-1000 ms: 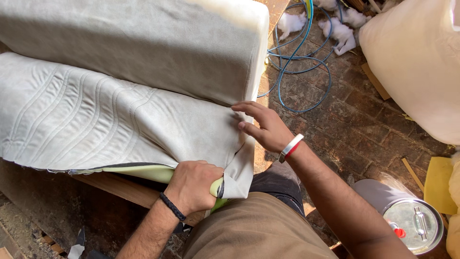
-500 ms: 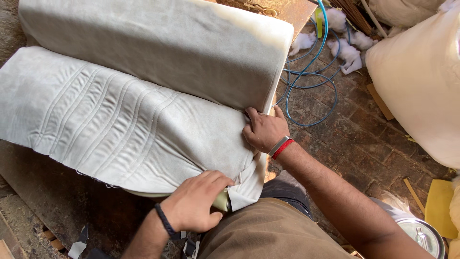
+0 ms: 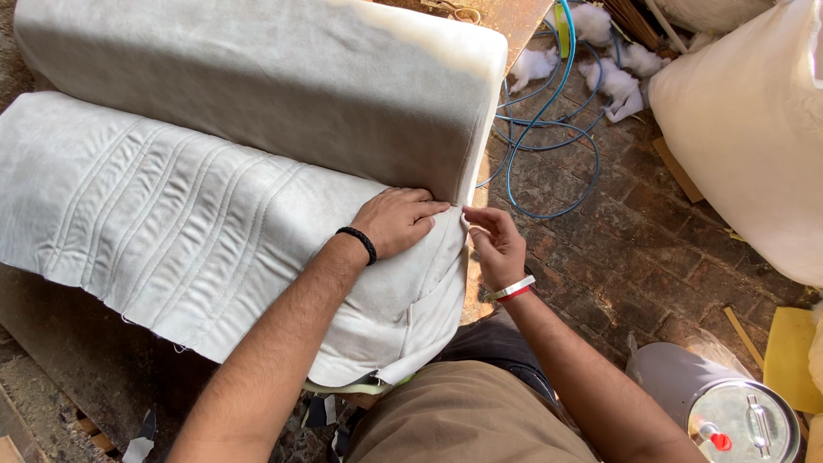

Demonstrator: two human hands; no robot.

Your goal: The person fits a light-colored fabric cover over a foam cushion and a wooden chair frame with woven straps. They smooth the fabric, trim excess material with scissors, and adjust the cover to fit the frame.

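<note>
Quilted grey cover already drawn over the seat cushion from nine o'clock. Left hand flat, fingers together, pressing its corner into the backrest crease. Right hand pinching the edge at three o'clock; bottom hem hanging loose, untucked.

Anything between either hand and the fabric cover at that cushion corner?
Nothing visible. The left hand lies flat on the pale fabric cover, fingertips at the crease under the upper cushion. The right hand pinches the cover's edge at the corner. The blue hose lies apart on the brick floor.
</note>
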